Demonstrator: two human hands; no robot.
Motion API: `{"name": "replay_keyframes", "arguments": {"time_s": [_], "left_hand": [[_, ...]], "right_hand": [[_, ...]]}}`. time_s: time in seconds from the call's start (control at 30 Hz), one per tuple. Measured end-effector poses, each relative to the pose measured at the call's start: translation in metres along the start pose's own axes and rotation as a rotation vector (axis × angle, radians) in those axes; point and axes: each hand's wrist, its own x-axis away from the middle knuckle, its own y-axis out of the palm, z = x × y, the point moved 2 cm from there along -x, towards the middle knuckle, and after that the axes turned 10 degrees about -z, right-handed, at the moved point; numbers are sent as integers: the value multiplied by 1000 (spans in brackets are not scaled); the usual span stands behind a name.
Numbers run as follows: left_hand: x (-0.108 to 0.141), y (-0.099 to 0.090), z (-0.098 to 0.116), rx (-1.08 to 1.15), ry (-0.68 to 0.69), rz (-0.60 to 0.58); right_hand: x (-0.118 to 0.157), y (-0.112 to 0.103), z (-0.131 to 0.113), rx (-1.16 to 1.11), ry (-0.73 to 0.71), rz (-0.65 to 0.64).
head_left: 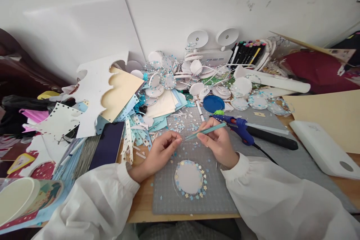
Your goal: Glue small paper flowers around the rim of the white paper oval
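My right hand [218, 141] grips a pair of teal tweezers [209, 129], their tips pointing left. Thumb and fingertips of my left hand [164, 148] are pinched together right by those tips; whatever is between them is too small to make out. Below both hands, a white paper disc [189, 177] lies on the grey cutting mat [165, 204], ringed by small blue, yellow and white stars and a thin clear wire loop. More loose paper stars [180, 124] are scattered on the mat beyond my hands.
A blue glue gun [242, 129] lies right of my right hand, its cord trailing. Finished-looking discs [168, 81] pile up at the back near a blue lid [213, 103]. Punched paper strips [128, 138], a dark phone-like slab [107, 146] and a paper cup [18, 198] stand left; a white device [323, 150] lies right.
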Motion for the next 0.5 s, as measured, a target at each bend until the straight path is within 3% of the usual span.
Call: {"name": "replay_keyframes", "arguments": {"time_s": [0.5], "left_hand": [[-1,0,2,-11,14,9]], "right_hand": [[3,1,2,110,-2,10]]}}
